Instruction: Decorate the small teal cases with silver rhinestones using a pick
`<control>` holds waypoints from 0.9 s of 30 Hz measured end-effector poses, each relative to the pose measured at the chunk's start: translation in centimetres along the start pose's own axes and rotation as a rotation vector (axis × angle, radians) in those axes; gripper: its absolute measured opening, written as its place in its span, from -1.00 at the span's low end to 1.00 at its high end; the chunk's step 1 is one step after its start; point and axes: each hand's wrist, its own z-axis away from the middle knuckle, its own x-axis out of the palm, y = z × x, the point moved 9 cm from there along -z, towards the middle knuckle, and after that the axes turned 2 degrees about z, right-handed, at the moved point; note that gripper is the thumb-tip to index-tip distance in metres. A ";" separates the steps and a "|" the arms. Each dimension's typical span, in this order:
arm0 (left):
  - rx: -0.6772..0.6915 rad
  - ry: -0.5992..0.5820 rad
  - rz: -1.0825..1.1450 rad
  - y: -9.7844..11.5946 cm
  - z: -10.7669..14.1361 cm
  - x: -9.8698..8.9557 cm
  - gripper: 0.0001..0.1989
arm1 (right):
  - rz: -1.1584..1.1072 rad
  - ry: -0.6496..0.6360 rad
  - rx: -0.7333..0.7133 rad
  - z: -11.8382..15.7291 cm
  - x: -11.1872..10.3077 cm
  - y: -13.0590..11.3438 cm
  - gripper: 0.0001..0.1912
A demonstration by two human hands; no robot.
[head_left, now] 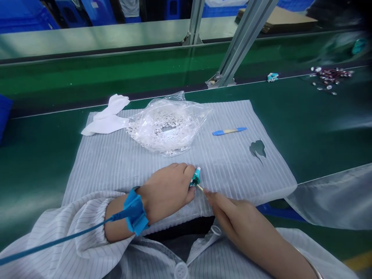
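Over a ribbed grey-white mat (232, 162), left hand (167, 192) and right hand (241, 221) meet at a teal plastic part (195, 179)

Near the front edge of the mat, the left hand curls around the teal plastic part, its fingers together and clamped on it, so that only a white-tipped end and a teal flank show past the fingertips. The part is held just over the mat; whether it touches the surface is hard to tell. From its lower side, a thin pale stick (199, 187) runs to the right hand, whose thumb and forefinger are pressed together on it. The other right fingers are mostly hidden. A blue wrist strap (135, 211) circles the left wrist, and its blue cord (58, 240) runs down-left across a striped white smock sleeve (75, 221).

Farther up the mat lies a clear plastic bag (167, 128) of small silvery pieces, with a white cloth (106, 116) just beside it on the left. To its right are a blue-and-tan stick tool (229, 131) and a dark leaf-shaped scrap (257, 149). Beyond the mat, small metal parts (328, 79) and a small teal-and-white object (272, 77) lie well to the right on a green bench belt (43, 155), with aluminium frame posts (232, 50) rising behind.
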 end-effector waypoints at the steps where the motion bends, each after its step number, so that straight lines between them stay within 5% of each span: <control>1: 0.003 0.005 -0.001 0.0 0.0 0.0 -0.81 | -0.018 0.000 0.004 0.0 0.0 0.0 -0.72; 27: 0.024 0.019 -0.017 0.3 -0.1 0.1 -0.89 | -0.044 0.075 0.025 0.5 0.1 -0.4 -0.75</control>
